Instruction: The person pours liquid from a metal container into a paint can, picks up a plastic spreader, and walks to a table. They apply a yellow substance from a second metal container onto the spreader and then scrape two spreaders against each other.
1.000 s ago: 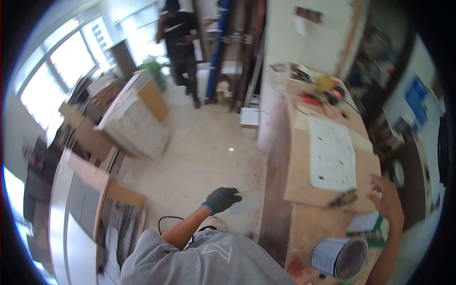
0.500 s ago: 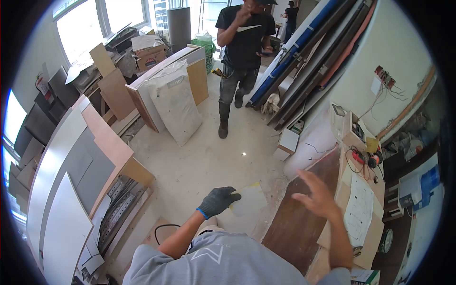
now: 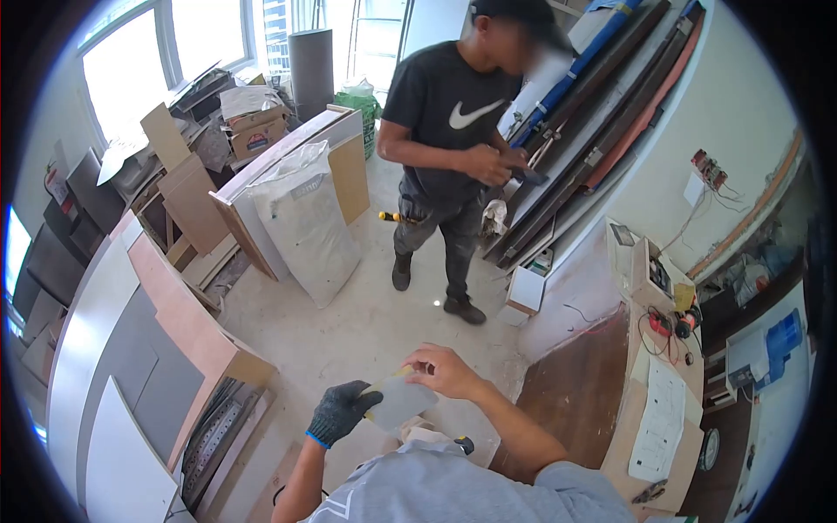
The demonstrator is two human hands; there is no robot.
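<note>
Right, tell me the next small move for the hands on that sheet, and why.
I'd probably close the bare right hand lightly on the edge of the pale sheet. Its fingers are already there, though whether they pinch is hard to tell, and the gloved left hand grips the opposite side, so both could then share the hold.

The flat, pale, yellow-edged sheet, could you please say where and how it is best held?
Probably pinch the pale, yellow-edged sheet by opposite edges, from left and right: it looks flat and thin. The dark-gloved left hand grips its left side.
</note>
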